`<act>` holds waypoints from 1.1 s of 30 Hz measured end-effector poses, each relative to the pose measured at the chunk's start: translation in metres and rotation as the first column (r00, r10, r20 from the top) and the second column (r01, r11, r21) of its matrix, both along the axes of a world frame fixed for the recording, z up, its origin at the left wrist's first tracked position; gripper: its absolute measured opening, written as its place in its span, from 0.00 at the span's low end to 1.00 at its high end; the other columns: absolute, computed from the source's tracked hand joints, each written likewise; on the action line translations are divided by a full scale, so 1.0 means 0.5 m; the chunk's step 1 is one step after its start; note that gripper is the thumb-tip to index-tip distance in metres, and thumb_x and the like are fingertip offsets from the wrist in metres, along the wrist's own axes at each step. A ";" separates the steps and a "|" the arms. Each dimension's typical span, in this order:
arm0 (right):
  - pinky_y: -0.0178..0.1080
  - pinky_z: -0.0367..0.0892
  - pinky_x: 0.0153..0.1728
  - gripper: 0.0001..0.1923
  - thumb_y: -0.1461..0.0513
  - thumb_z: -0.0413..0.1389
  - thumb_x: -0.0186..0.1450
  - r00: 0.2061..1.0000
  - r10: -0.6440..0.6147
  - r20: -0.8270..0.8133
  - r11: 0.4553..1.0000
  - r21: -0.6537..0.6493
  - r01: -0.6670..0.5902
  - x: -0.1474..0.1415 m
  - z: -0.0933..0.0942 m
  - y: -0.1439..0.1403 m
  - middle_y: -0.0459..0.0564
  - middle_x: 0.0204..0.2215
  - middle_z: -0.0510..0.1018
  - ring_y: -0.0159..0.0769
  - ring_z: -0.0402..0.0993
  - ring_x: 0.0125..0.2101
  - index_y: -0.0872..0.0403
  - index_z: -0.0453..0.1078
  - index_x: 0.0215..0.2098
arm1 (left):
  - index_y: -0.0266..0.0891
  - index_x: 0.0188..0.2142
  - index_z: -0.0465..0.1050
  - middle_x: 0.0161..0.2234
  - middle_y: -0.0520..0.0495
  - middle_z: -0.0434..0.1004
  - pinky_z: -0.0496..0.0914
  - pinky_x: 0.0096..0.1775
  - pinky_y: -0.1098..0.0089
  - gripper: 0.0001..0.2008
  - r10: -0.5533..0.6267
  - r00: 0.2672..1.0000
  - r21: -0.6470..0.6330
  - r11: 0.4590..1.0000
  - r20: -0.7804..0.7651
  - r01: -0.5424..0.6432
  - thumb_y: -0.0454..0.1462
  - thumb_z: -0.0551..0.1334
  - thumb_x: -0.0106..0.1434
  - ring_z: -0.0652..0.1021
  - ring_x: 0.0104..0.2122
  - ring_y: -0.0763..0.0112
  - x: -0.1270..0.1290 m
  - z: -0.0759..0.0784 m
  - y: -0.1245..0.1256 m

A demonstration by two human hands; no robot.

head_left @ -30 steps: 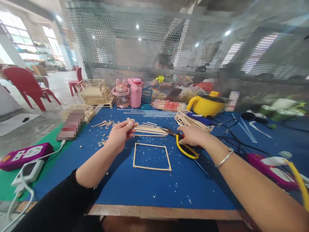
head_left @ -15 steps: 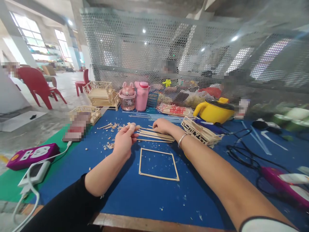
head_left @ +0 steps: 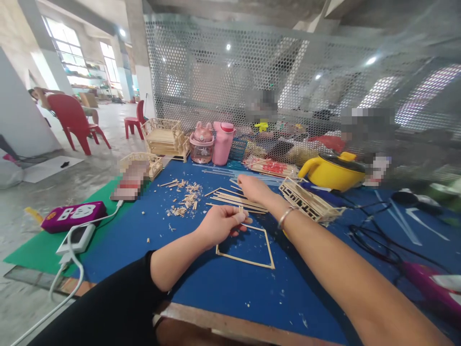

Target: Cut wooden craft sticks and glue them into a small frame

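Observation:
My left hand (head_left: pixel 219 224) pinches a short wooden stick (head_left: pixel 240 210) upright between thumb and fingers, just over the near left corner of a square stick frame (head_left: pixel 248 259) lying on the blue mat (head_left: pixel 223 293). My right hand (head_left: pixel 254 187), a metal bangle on its wrist, reaches forward and rests its fingers on a loose pile of long wooden sticks (head_left: pixel 230 198) beyond the frame. Whether it has gripped a stick is hidden by the fingers.
Stick offcuts (head_left: pixel 185 199) litter the mat at left. A small stick-built ladder piece (head_left: pixel 306 202) lies right of my arm, a yellow pot (head_left: pixel 333 170) behind it. Pink bottles (head_left: pixel 222 142), stick models (head_left: pixel 163 137), a purple power strip (head_left: pixel 74 216) and black cables (head_left: pixel 374 235) ring the mat. People sit behind the mesh.
My right hand left the yellow-handled scissors and reached across to the long sticks. My left hand came down and right with its short stick, to the frame's corner. The view swung left.

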State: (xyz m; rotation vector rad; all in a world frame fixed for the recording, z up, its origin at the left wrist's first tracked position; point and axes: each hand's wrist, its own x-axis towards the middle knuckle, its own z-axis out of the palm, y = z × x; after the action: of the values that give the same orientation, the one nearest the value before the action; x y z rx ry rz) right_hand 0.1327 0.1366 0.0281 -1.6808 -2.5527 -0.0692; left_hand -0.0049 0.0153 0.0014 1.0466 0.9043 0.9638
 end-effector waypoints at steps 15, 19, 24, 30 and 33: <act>0.30 0.57 0.19 0.23 0.61 0.60 0.55 0.079 -0.318 -0.945 0.841 -0.319 -0.438 0.090 -0.023 -0.266 0.41 0.24 0.71 0.24 0.63 0.19 0.52 0.60 0.48 | 0.32 0.34 0.78 0.43 0.36 0.79 0.72 0.27 0.82 0.06 -0.220 0.967 -0.268 0.931 0.125 0.247 0.34 0.64 0.58 0.81 0.32 0.73 0.010 0.002 -0.030; 0.30 0.60 0.20 0.26 0.62 0.61 0.55 0.080 -0.312 -0.947 0.822 -0.312 -0.476 0.088 -0.032 -0.263 0.39 0.23 0.70 0.26 0.65 0.21 0.51 0.59 0.50 | 0.32 0.35 0.78 0.44 0.36 0.78 0.72 0.28 0.83 0.07 -0.222 0.967 -0.264 0.932 0.121 0.247 0.34 0.61 0.61 0.81 0.33 0.74 0.013 0.006 -0.033; 0.29 0.53 0.17 0.16 0.60 0.58 0.57 0.172 -0.237 -0.956 0.865 -0.288 -0.411 0.094 -0.034 -0.259 0.40 0.23 0.72 0.24 0.61 0.19 0.52 0.62 0.42 | 0.32 0.32 0.78 0.38 0.38 0.80 0.73 0.27 0.83 0.07 -0.174 0.981 -0.288 0.938 0.087 0.192 0.32 0.60 0.61 0.81 0.31 0.73 0.012 0.007 -0.033; 0.33 0.62 0.28 0.13 0.61 0.58 0.58 0.198 -0.169 -0.966 0.905 -0.232 -0.358 0.092 -0.037 -0.256 0.41 0.26 0.74 0.27 0.68 0.25 0.52 0.64 0.40 | 0.31 0.32 0.77 0.38 0.37 0.80 0.73 0.28 0.82 0.06 -0.179 0.981 -0.312 0.930 0.069 0.192 0.32 0.61 0.60 0.81 0.31 0.72 0.013 0.009 -0.035; 0.34 0.64 0.32 0.12 0.62 0.58 0.57 0.210 -0.142 -0.967 0.919 -0.208 -0.336 0.091 -0.038 -0.255 0.42 0.26 0.74 0.28 0.70 0.27 0.53 0.64 0.40 | 0.31 0.32 0.77 0.38 0.36 0.80 0.74 0.28 0.82 0.06 -0.183 0.980 -0.320 0.927 0.074 0.197 0.30 0.61 0.60 0.81 0.31 0.72 0.014 0.012 -0.037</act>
State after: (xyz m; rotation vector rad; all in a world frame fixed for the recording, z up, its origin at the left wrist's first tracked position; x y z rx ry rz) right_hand 0.1780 0.0091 0.0091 -0.9461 -1.5882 1.2085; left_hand 0.0021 -0.0031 0.0072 0.8094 0.8738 0.6445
